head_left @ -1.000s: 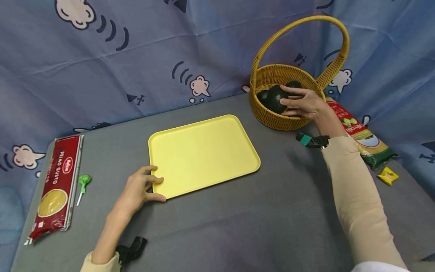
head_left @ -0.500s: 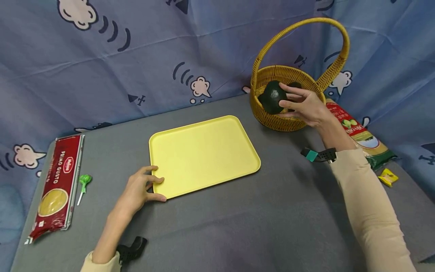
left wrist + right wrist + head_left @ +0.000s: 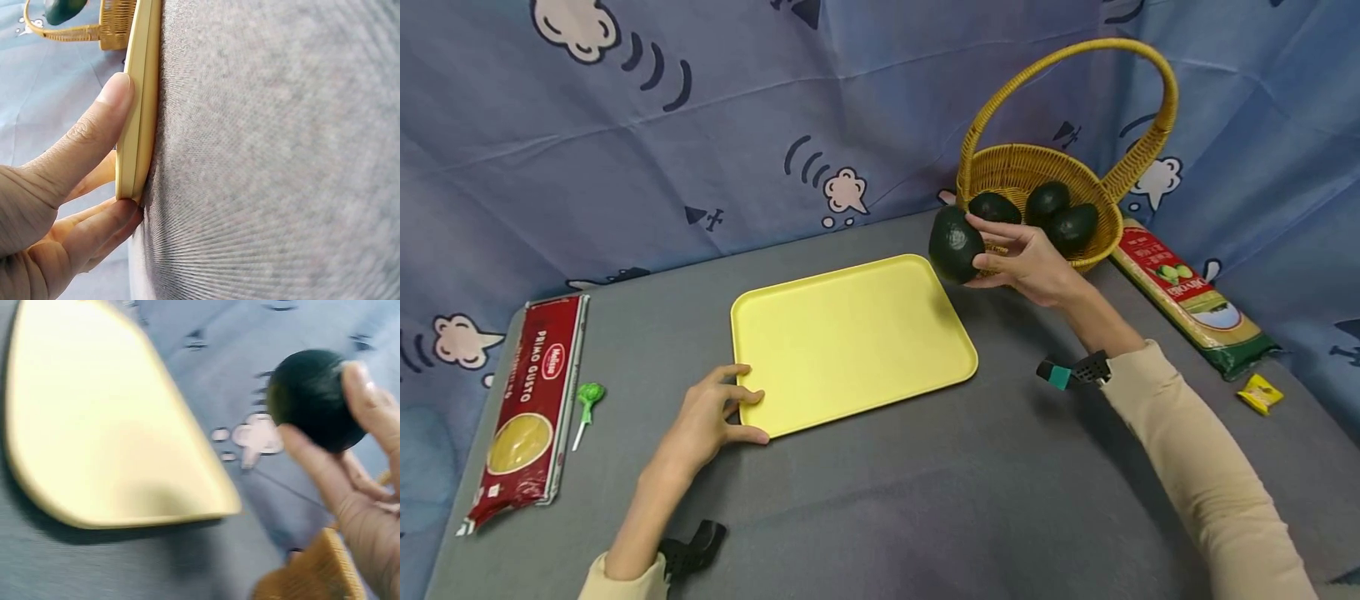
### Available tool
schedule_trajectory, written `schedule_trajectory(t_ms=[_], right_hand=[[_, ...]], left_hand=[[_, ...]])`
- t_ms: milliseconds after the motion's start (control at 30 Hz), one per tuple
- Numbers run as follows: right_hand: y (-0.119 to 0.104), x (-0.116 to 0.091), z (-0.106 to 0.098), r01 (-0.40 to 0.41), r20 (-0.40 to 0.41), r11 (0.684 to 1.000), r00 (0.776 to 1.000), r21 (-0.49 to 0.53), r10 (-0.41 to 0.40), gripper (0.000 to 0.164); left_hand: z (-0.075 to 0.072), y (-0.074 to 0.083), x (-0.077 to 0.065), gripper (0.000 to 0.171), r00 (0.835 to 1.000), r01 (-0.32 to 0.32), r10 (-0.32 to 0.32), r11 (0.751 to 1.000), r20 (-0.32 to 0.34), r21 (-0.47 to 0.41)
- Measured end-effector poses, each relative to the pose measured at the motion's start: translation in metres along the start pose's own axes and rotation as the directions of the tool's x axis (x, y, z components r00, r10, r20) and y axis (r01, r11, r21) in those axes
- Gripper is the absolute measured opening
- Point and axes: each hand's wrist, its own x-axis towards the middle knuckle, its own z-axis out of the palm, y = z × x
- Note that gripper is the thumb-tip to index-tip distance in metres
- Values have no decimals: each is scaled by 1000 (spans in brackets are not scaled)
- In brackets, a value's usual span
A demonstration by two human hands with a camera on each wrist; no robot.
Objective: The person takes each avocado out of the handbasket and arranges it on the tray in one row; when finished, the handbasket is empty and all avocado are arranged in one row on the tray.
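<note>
My right hand (image 3: 1030, 262) grips a dark green avocado (image 3: 956, 245) in the air, between the basket and the tray's far right corner. The right wrist view shows the avocado (image 3: 312, 400) held between thumb and fingers. Behind it stands a yellow wicker basket (image 3: 1022, 158) with a tall handle, and 3 avocados (image 3: 1071, 227) lie inside. At the near left corner of a yellow tray (image 3: 850, 342), my left hand (image 3: 703, 417) holds the rim with thumb and fingers. In the left wrist view, the thumb (image 3: 115, 90) lies along the tray's edge (image 3: 139, 125).
A red pasta pack (image 3: 531, 400) and a green lollipop (image 3: 587, 400) lie on the left. To the right of the basket are a red, gold and green bag (image 3: 1195, 300) and a small yellow-wrapped sweet (image 3: 1260, 393). A patterned blue cloth (image 3: 737, 125) hangs behind the grey table (image 3: 880, 517).
My right hand has lifted one avocado out of the basket and carried it left, toward the tray. The left hand has stayed at the tray's corner.
</note>
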Motion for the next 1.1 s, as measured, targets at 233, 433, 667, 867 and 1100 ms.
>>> schedule_trajectory(t_ms=[233, 433, 667, 867, 1100], right_hand=[[31, 13, 28, -28, 22, 1000, 999, 4, 28, 60], [44, 26, 43, -114, 48, 993, 992, 10, 113, 67], [57, 43, 61, -195, 87, 980, 978, 44, 191, 63], [69, 57, 79, -219, 120, 975, 970, 44, 212, 59], [72, 72, 99, -222, 140, 972, 967, 71, 210, 58]], left_hand=[[0, 0, 0, 54, 1000, 17, -17, 1000, 13, 2], [1, 0, 0, 55, 1000, 9, -9, 1000, 16, 19], [0, 1, 0, 55, 999, 24, -25, 999, 23, 26], [1, 1, 0, 55, 999, 34, -35, 999, 24, 29], [0, 1, 1, 53, 1000, 26, -27, 999, 6, 22]])
